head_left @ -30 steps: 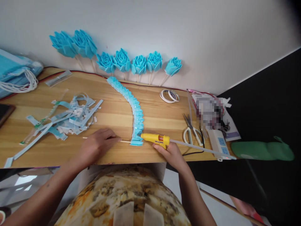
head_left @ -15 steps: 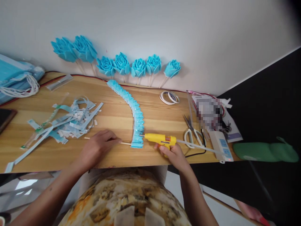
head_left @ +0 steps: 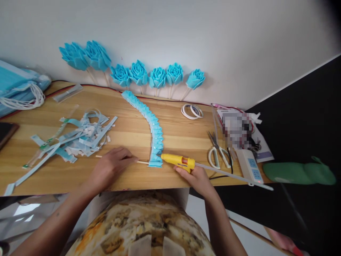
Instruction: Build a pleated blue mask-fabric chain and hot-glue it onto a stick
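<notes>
A wooden bench [head_left: 186, 137] is backed by a wall [head_left: 160, 28]. At lower centre-left, a stick [head_left: 143, 162] is pinched by the left hand [head_left: 113, 167], pointed rightward, near-horizontal, at a blue strip [head_left: 153, 122] curved from upper to lower centre. At lower centre-right, a glue gun [head_left: 176, 160] is gripped by the right hand [head_left: 196, 177], nozzle aimed left.

The left hand [head_left: 114, 166] hides the middle of the thin stick [head_left: 143, 162].
</notes>
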